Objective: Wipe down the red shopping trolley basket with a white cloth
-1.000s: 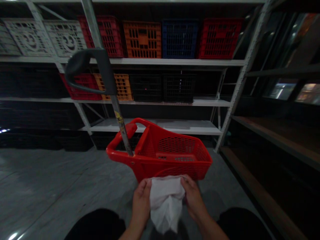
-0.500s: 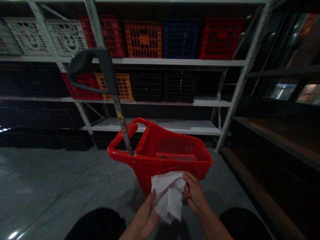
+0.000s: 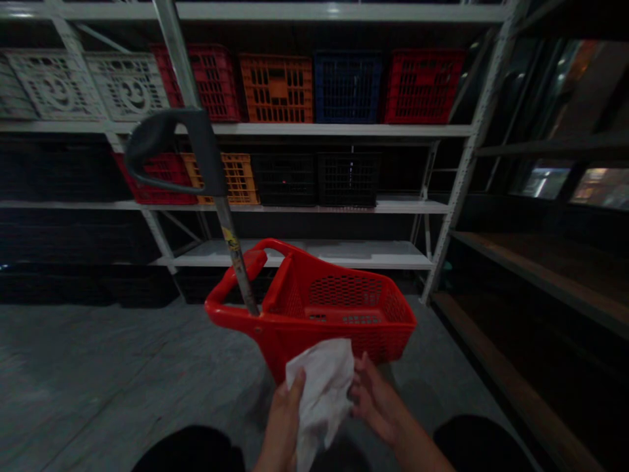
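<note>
A thin white cloth point(image 3: 322, 380) hangs in front of me, spread out and creased, its lower part drooping. My left hand point(image 3: 287, 410) grips its left side with the thumb lying on top; the other fingers are behind the cloth. At the right edge is my right hand point(image 3: 376, 396), fingers apart and slightly curled, close beside the cloth; whether a fingertip touches it I cannot tell. Just beyond both hands stands a red plastic shopping basket cart point(image 3: 289, 328) with mesh sides. A metal pole point(image 3: 237, 262) with a dark grey loop handle point(image 3: 209, 154) rises from its left end.
White metal shelving point(image 3: 344, 129) spans the back, bearing several crates, among them an orange crate point(image 3: 278, 88) and a blue crate point(image 3: 348, 87). Dark shelves with brown edges point(image 3: 521, 265) run along the right. My knees flank the hands above the grey floor point(image 3: 98, 367).
My right hand has loosened from the cloth's right corner, its fingers spreading. The cloth has shifted slightly left in my left hand and hangs straighter. The view has tipped up a little.
</note>
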Motion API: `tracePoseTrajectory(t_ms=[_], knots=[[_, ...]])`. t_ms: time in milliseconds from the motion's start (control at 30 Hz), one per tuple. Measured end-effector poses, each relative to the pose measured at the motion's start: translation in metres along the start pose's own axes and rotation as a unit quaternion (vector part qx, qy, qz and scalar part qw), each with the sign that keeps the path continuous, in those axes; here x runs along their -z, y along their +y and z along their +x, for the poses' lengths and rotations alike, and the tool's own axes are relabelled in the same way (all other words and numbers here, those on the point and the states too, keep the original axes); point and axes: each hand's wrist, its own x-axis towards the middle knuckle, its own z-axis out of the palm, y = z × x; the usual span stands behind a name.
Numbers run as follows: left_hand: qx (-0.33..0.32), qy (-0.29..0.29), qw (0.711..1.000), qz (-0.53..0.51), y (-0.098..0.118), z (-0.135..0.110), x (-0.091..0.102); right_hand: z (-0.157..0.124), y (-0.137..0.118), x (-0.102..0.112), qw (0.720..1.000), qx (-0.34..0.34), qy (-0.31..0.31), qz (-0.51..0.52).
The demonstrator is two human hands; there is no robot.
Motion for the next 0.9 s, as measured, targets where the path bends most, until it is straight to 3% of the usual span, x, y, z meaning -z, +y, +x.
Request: tracePoseTrajectory(t_ms=[67, 100, 200, 300, 367, 467, 533, 600, 733, 833, 900], knots=[[-0.05, 0.016, 0.997, 0.049, 0.003, 0.002, 0.001, -0.003, 0.012, -0.005, 0.997, -0.07, -0.039, -0.003], [-0.069, 0.032, 0.995, 0.072, 0.005, 0.003, 0.002, -0.002, 0.017, -0.006, 0.997, -0.073, -0.037, -0.009], [-0.088, 0.087, 0.984, 0.128, 0.01, 0.003, 0.005, 0.005, 0.02, -0.001, 0.998, 0.027, 0.035, -0.05], [-0.101, 0.082, 0.983, 0.126, 0.013, 0.001, 0.007, 0.011, 0.011, 0.008, 0.983, 0.13, 0.1, -0.086], [-0.105, 0.053, 0.986, 0.114, 0.013, -0.002, 0.005, 0.01, 0.006, 0.01, 0.983, 0.14, 0.085, -0.08], [-0.099, 0.03, 0.987, 0.118, 0.009, -0.003, 0.001, 0.005, 0.009, 0.006, 0.994, 0.088, 0.023, -0.061], [-0.113, 0.034, 0.986, 0.118, 0.005, 0.0, 0.001, 0.004, 0.013, 0.002, 0.994, 0.071, 0.017, -0.075], [-0.127, 0.041, 0.985, 0.107, 0.001, 0.006, 0.004, 0.005, 0.014, 0.002, 0.989, 0.107, 0.031, -0.102], [-0.081, 0.05, 0.995, 0.02, -0.001, 0.016, 0.013, 0.001, 0.002, 0.012, 0.947, 0.235, 0.043, -0.216], [-0.006, 0.025, 0.998, -0.054, -0.001, 0.015, 0.014, -0.005, -0.01, 0.02, 0.916, 0.241, 0.015, -0.321], [0.047, -0.001, 0.996, -0.078, -0.001, 0.013, 0.012, -0.007, -0.013, 0.023, 0.921, 0.212, -0.006, -0.326]])
